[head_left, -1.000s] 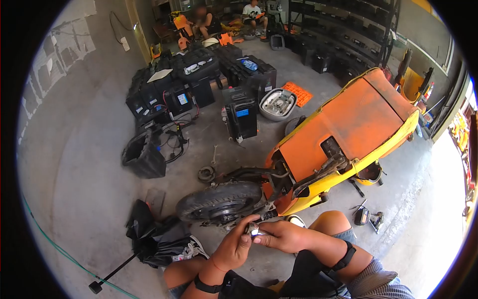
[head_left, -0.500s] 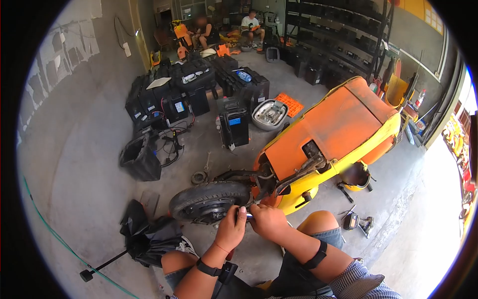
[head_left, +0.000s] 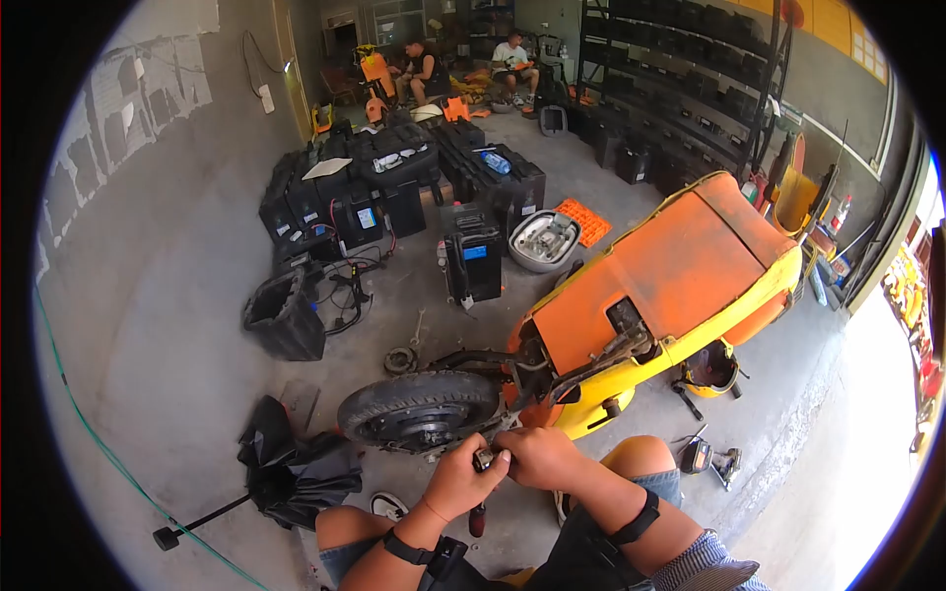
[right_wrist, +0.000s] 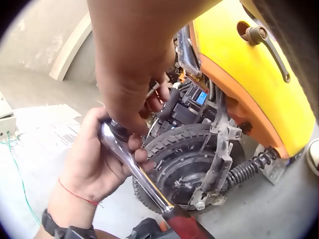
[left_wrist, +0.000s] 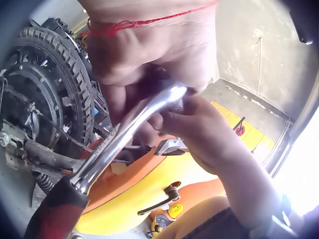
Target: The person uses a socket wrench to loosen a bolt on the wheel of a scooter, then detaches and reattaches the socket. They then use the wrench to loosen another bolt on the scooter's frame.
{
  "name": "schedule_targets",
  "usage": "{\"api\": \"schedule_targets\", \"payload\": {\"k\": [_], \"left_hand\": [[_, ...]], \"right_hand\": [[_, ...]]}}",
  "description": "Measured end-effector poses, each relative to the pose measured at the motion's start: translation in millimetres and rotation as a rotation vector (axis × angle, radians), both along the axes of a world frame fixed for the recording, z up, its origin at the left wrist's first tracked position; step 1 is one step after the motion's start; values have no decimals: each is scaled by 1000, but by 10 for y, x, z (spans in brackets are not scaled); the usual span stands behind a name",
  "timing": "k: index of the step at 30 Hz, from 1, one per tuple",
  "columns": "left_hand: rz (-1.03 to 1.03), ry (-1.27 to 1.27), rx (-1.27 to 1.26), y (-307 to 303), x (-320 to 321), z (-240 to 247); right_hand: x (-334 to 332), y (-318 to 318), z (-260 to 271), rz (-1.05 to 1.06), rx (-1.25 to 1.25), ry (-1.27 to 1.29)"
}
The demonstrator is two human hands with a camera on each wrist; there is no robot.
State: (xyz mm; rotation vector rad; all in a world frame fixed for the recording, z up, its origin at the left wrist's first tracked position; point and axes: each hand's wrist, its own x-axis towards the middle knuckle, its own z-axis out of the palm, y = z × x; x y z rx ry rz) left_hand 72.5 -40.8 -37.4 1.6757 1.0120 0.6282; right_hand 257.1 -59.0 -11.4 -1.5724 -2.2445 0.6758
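Wrench [left_wrist: 124, 132], shiny with a red and black handle, sits between both hands in the lower middle of the head view, its handle pointing down below them. The left hand [head_left: 463, 483] is clamped on the wrench's head end, fingers curled round it, its forearm rising from the bottom edge and leaning right. The right hand [head_left: 537, 458] meets it, thumb and fingers bent in and gripping at the same end; its forearm slants up and left from the lower right. Just beyond the hands, left of centre, lies the wheel [head_left: 419, 409] of the orange and yellow scooter [head_left: 655, 276].
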Motion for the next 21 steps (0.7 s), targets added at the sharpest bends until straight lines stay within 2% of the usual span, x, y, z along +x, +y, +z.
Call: {"api": "schedule_targets", "payload": {"k": [1, 3, 5, 7, 9, 11, 12, 13, 14, 15, 16, 18, 20, 21], "left_hand": [[-3, 5, 0, 48, 14, 3], [243, -219, -122, 97, 63, 0], [252, -269, -171, 214, 22, 37], [460, -578, -656, 344, -35, 49], [525, -779, -856, 461, -116, -41], [564, -807, -890, 519, -145, -78], [564, -809, -892, 529, -152, -102], [587, -863, -935, 558, -179, -118], [609, -915, -976, 595, -213, -115], [611, -905, -975, 617, -259, -96], [562, -843, -950, 642, -311, -78], [517, -754, -937, 680, -457, -97], [390, -349, -624, 752, -647, -119], [396, -337, -619, 756, -704, -144]], "right_hand": [[-24, 51, 21, -3, 0, 5], [-45, 121, -1, -110, 358, -17], [-94, 138, -22, -156, 382, -38], [-121, 95, 59, -269, 418, -67], [-123, 71, -172, -275, 350, 7], [-121, 67, -337, -162, 46, -131], [-115, 70, -431, -21, 49, -266], [-147, 135, -331, -22, 53, -264], [-178, 231, -194, -60, -150, -238], [-213, 277, -129, -98, -359, -206], [-187, 267, -250, -71, -233, -149], [-173, 256, -267, -56, -208, -149], [-120, 239, -284, -36, -173, -142], [-49, 234, -279, 52, -139, -172]]}}
